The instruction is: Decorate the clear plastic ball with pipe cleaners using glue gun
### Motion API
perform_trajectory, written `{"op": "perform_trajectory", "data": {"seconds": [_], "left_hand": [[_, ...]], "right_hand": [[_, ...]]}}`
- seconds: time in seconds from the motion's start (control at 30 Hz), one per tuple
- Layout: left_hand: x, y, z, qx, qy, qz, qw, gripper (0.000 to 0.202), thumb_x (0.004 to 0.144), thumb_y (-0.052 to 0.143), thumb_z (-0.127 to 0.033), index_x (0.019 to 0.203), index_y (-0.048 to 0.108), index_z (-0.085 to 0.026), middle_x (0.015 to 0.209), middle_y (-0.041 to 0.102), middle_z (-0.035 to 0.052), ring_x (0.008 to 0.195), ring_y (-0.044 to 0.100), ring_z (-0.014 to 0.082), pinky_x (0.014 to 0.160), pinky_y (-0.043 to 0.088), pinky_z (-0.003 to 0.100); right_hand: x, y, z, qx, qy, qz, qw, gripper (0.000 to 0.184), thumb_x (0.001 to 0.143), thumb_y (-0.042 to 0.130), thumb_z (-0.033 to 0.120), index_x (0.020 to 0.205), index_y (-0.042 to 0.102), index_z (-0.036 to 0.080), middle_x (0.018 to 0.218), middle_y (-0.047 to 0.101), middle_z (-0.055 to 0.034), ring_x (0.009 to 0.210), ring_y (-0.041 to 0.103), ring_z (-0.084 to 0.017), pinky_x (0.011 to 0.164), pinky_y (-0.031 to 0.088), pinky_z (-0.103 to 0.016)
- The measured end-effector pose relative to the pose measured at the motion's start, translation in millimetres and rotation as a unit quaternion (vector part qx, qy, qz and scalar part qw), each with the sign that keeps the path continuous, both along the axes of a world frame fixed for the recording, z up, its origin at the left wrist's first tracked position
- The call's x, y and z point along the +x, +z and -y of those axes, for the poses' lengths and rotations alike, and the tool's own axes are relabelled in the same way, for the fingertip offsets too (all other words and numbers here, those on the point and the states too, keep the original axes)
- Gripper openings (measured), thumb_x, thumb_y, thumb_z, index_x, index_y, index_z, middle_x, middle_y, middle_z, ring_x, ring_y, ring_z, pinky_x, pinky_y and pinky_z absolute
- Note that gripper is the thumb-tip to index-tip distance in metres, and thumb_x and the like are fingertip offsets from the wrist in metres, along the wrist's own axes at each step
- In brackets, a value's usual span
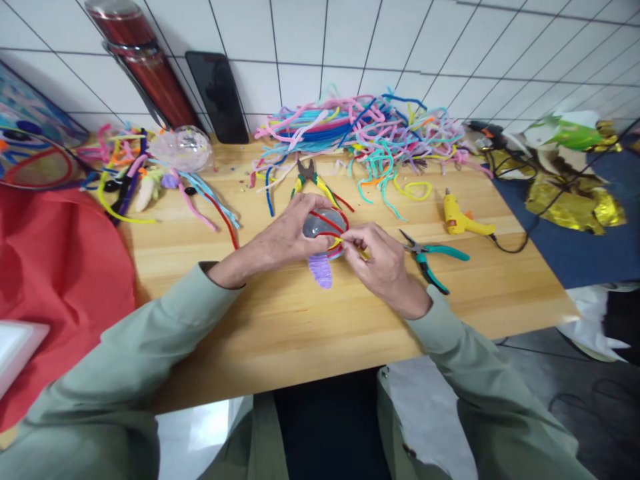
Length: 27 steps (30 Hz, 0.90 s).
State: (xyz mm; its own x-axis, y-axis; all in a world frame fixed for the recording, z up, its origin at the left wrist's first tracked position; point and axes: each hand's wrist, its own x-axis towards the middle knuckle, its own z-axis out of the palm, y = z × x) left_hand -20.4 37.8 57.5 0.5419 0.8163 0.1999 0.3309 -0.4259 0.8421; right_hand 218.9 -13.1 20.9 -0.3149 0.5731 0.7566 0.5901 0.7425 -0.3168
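My left hand (300,227) is wrapped round a clear rounded shell (315,225) with red pipe cleaners running over it. At the shell's right side, the fingers of my right hand (373,257) pinch a yellow pipe cleaner (336,242). A purple piece of wound pipe cleaner (321,271) sticks out below the shell towards me. Just beyond my hands lie yellow-and-green cutting pliers (313,180), jaws pointing away. To the right of my right hand rest teal-handled needle-nose pliers (433,257), spread apart.
A heap of coloured pipe cleaners (350,130) lies along the tiled wall. A yellow glue gun (463,217) sits at right, its cord trailing off. At left are a clear ball (183,149), a phone (220,97), a red thermos (145,67) and red cloth (65,267).
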Motion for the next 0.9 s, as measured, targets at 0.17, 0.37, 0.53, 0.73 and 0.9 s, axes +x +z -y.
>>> {"op": "perform_trajectory", "data": {"seconds": [0.17, 0.37, 0.53, 0.73, 0.9], "left_hand": [[3.6, 3.1, 5.8, -0.066, 0.002, 0.03, 0.997, 0.049, 0.089, 0.082, -0.043, 0.13, 0.064, -0.024, 0.131, 0.074, 0.0079, 0.118, 0.072, 0.0295, 0.11, 0.059, 0.047], [6.2, -0.2, 5.4, -0.079, 0.009, 0.05, 0.996, 0.053, 0.086, 0.084, -0.042, 0.13, 0.061, -0.022, 0.126, 0.075, 0.0077, 0.109, 0.074, 0.026, 0.101, 0.061, 0.043], [8.8, -6.1, 6.1, -0.094, 0.028, 0.07, 0.993, 0.053, 0.083, 0.085, -0.038, 0.127, 0.058, -0.023, 0.121, 0.076, 0.0052, 0.103, 0.074, 0.0223, 0.095, 0.061, 0.038], [8.5, -3.7, 8.9, -0.134, 0.024, 0.074, 0.988, 0.059, 0.084, 0.085, -0.044, 0.131, 0.056, -0.023, 0.119, 0.076, 0.0056, 0.098, 0.075, 0.0235, 0.088, 0.061, 0.039], [3.0, -4.3, 3.6, -0.089, 0.049, 0.016, 0.995, 0.07, 0.081, 0.088, -0.048, 0.14, 0.06, -0.023, 0.14, 0.07, 0.0106, 0.124, 0.072, 0.0317, 0.11, 0.06, 0.049]], "right_hand": [[0.3, -0.2, 0.6, -0.026, 0.004, -0.002, 1.0, 0.024, 0.106, 0.064, 0.004, 0.11, 0.072, 0.026, 0.095, 0.081, -0.0018, 0.088, 0.077, -0.02, 0.078, 0.06, -0.035], [-1.5, 0.4, 0.9, -0.022, 0.016, -0.015, 1.0, 0.024, 0.106, 0.064, 0.003, 0.11, 0.07, 0.026, 0.096, 0.08, -0.0017, 0.089, 0.076, -0.02, 0.078, 0.058, -0.034], [0.0, 0.9, 1.8, -0.028, 0.015, -0.004, 1.0, 0.024, 0.106, 0.064, 0.004, 0.112, 0.07, 0.026, 0.096, 0.079, -0.0024, 0.089, 0.075, -0.021, 0.079, 0.059, -0.035], [4.7, 3.3, 4.8, -0.063, -0.001, 0.012, 0.998, 0.02, 0.105, 0.066, 0.009, 0.116, 0.071, 0.026, 0.102, 0.081, -0.0043, 0.092, 0.076, -0.023, 0.082, 0.06, -0.037], [7.8, 9.6, 6.7, -0.063, -0.011, 0.056, 0.996, 0.018, 0.107, 0.064, 0.01, 0.112, 0.072, 0.025, 0.101, 0.08, -0.0052, 0.092, 0.074, -0.024, 0.082, 0.059, -0.038]]}}
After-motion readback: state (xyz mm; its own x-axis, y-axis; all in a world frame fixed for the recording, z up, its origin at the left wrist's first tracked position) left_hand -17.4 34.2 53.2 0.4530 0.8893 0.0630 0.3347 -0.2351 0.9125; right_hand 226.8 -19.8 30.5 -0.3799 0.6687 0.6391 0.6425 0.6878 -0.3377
